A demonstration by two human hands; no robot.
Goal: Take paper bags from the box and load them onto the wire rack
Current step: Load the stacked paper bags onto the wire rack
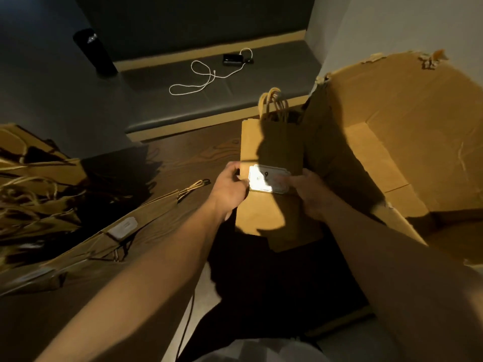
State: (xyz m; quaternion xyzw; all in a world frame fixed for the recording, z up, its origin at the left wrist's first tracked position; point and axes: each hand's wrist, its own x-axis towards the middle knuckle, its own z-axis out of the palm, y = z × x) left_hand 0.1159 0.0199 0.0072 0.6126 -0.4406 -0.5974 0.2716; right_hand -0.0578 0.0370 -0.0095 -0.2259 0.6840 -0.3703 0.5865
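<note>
Both hands grip one flat stack of brown paper bags [271,158]: your left hand [230,189] pinches its left edge, your right hand [308,194] clasps the right edge beside the white label [266,178]. Your forearms reach forward. Its long axis runs away from you, twine handles [273,103] at the far end, just beside the torn cardboard box [407,131]. More bags [99,231] lie on the floor to your left.
</note>
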